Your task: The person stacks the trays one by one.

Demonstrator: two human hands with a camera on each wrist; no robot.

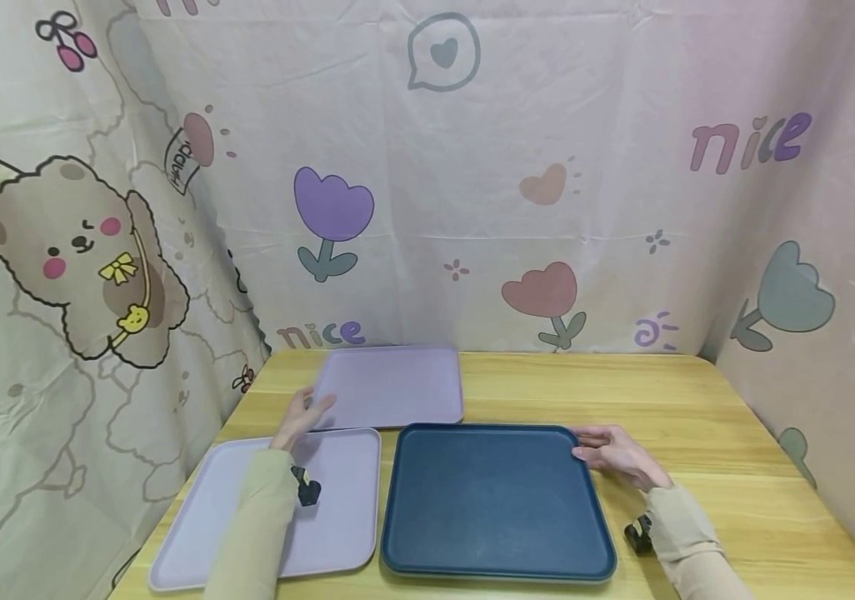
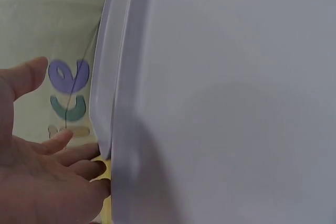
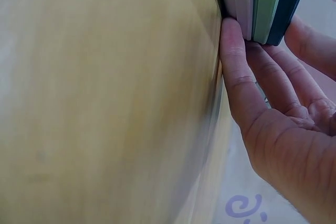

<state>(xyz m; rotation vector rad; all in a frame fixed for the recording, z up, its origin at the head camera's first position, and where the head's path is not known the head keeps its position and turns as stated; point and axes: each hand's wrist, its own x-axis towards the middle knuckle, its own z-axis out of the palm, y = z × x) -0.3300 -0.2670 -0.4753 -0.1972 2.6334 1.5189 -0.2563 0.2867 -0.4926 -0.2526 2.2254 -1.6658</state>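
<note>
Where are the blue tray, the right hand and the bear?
Blue tray (image 1: pixel 498 502): head view, middle of its flat top.
Right hand (image 1: pixel 621 456): head view, middle of the hand.
Bear (image 1: pixel 88 279): head view, just below its mouth.

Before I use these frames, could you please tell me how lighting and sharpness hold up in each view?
Head: bright, with crisp prints on the curtain; left wrist: dimmer, a soft-edged shadow across the nearer lilac tray; right wrist: the wooden table looks blurred, the fingers clearer.

The printed cloths (image 1: pixel 465 167) read "nice" (image 1: pixel 750 143) and, on a flag (image 1: pixel 178 177), "HAPP".
</note>
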